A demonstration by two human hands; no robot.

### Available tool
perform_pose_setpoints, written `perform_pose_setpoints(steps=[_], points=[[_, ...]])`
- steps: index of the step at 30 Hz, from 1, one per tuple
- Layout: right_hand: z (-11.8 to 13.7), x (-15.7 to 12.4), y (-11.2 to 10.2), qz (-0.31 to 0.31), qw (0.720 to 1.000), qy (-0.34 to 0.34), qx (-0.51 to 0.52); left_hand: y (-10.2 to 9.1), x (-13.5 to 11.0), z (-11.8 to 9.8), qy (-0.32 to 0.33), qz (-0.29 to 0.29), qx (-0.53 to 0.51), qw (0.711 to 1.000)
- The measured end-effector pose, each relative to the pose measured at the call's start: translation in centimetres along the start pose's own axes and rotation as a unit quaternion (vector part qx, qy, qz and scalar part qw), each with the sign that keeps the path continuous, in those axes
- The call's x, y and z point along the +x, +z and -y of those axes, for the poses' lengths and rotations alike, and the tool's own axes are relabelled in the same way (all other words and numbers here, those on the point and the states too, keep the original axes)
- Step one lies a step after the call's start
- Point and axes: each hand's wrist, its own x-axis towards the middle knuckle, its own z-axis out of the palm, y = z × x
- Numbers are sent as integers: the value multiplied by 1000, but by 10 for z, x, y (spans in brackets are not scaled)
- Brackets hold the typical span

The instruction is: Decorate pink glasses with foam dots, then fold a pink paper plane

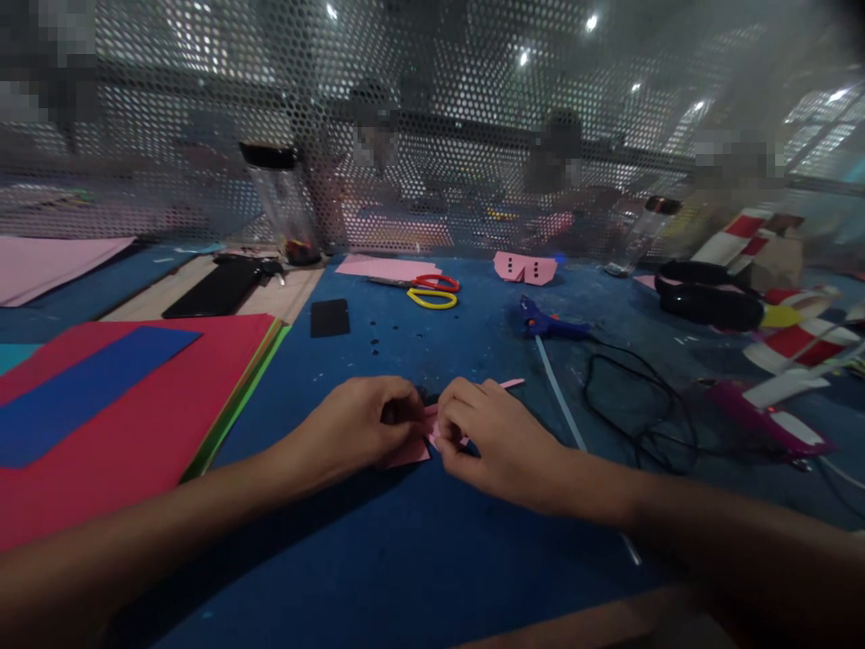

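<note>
Both of my hands meet at the middle of the blue table (405, 559). My left hand (361, 428) is curled, its fingers pinching a small pink paper piece (414, 452) that lies on the table. My right hand (490, 437) is also closed, fingertips pressed on the same pink paper from the right. A thin pink strip (508, 384) sticks out behind my right hand. Most of the paper is hidden under the fingers.
A stack of red and blue card sheets (122, 406) lies at the left. Scissors (425, 283) and a yellow ring lie at the back, by a folded pink paper shape (525, 268). A blue glue gun (547, 323) with black cable (635, 406) sits right. A perforated metal screen (432, 135) closes the back.
</note>
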Motion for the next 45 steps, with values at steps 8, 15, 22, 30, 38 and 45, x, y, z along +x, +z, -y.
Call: perform_pose_setpoints(steps=[8,15,22,30,38,45], points=[[1,-1,-2,1,1000,2,4,1,1,1,-2,6,-8,1000],[2,-1,-2,-2,1000,6,3,-1,1,-3,-6,4,-3,1000],[2,0,-1,-2,1000,3,-3,0,1,-2,-4,8,-6,1000],[1,0,0,-6,1000,-5,-8,-2,1,-5,-2,7,-1,1000],[0,-1,-3,1,1000,7,15,-2,1,-6,-6,6,10,1000],[-4,-2,-8,-13,998,16,62,-2,2,-6,-16,14,15,1000]])
